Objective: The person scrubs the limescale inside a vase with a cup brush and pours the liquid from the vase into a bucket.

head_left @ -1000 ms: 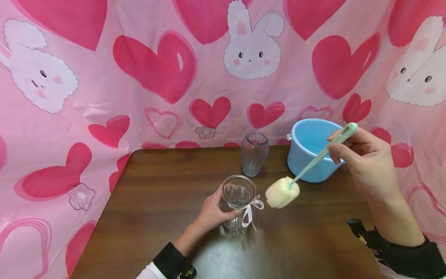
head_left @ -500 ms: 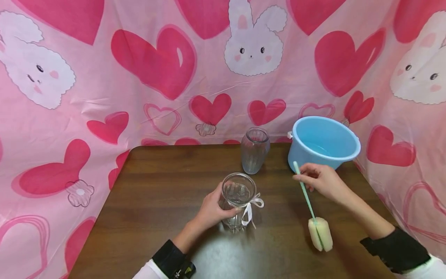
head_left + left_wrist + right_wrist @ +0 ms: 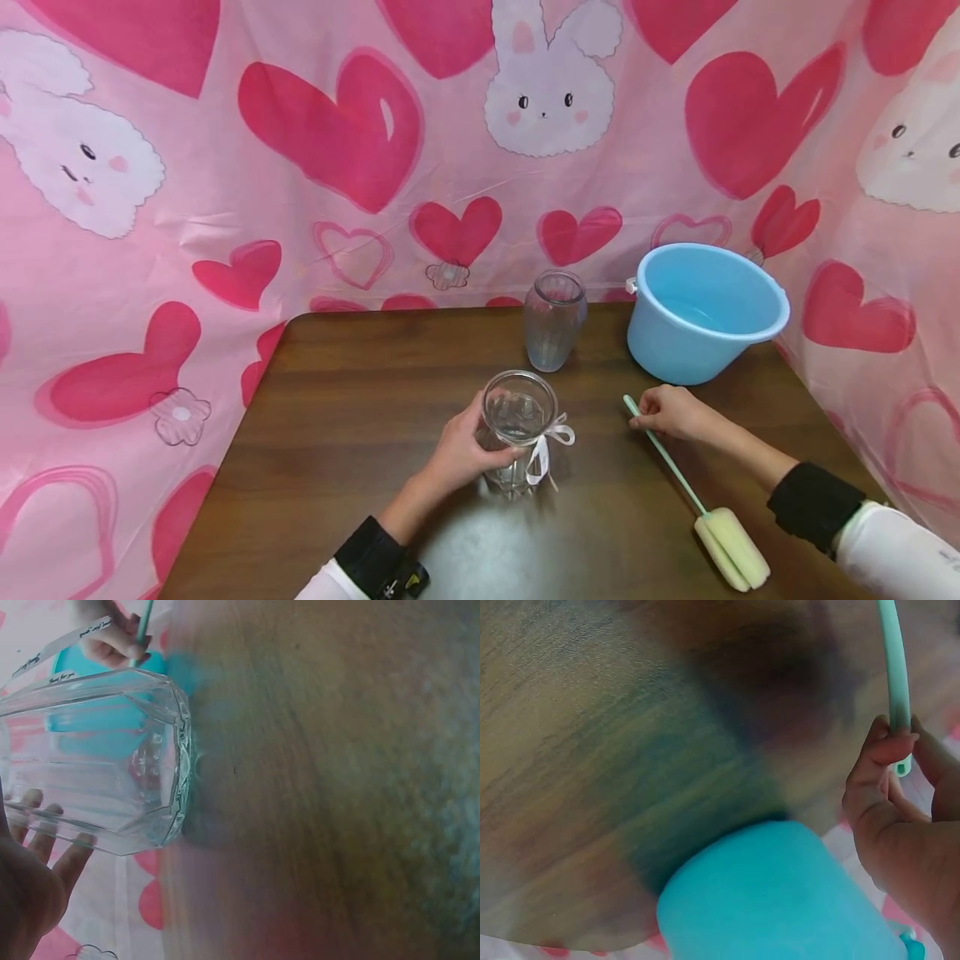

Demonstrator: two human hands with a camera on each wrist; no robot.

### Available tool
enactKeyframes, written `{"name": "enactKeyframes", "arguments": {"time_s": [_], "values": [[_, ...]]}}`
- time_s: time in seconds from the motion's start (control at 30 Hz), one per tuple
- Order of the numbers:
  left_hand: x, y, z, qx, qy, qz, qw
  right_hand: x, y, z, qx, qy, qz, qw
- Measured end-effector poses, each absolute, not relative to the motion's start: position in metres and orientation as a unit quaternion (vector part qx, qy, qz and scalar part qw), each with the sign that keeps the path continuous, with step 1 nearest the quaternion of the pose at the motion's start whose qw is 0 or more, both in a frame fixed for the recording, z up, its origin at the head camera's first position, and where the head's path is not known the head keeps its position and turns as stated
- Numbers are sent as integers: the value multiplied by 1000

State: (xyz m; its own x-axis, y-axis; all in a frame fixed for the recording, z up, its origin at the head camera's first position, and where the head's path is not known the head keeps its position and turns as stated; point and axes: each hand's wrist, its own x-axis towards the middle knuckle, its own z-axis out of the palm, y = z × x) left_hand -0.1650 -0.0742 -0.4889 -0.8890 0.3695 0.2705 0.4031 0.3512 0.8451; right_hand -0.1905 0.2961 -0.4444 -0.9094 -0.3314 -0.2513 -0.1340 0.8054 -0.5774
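Observation:
My left hand (image 3: 463,446) grips a clear glass vase (image 3: 517,475) with its thumb across the front. A white ribbon bow (image 3: 542,450) is tied below the vase's rim. In the left wrist view the vase's faceted base (image 3: 176,765) appears near the wooden surface, with droplets inside. To the right, my right hand (image 3: 675,414) pinches a sponge bottle brush (image 3: 678,477) near the end of its pale green handle. The brush slants toward the front right, its cream sponge head (image 3: 731,550) low at the table. Up close, thumb and fingers meet on the handle (image 3: 896,667).
A second ribbed glass vase (image 3: 553,325) stands at the table's back edge. Beside it on the right is a light blue bucket (image 3: 675,342), just behind my right hand. Pink cloth (image 3: 360,167) with hearts and rabbits hangs behind the brown wooden table (image 3: 345,400).
My right hand has moved from in front of the bucket down toward the table, swinging the brush so its sponge now points to the front right. My left hand keeps holding the vase in place.

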Motion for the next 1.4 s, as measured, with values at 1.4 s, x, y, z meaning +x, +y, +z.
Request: {"name": "enactKeyframes", "arguments": {"time_s": [1.4], "values": [[-146,-91,-466,-251,-853,-457,-6,-168,250,-435,-288,899,-327,47]]}}
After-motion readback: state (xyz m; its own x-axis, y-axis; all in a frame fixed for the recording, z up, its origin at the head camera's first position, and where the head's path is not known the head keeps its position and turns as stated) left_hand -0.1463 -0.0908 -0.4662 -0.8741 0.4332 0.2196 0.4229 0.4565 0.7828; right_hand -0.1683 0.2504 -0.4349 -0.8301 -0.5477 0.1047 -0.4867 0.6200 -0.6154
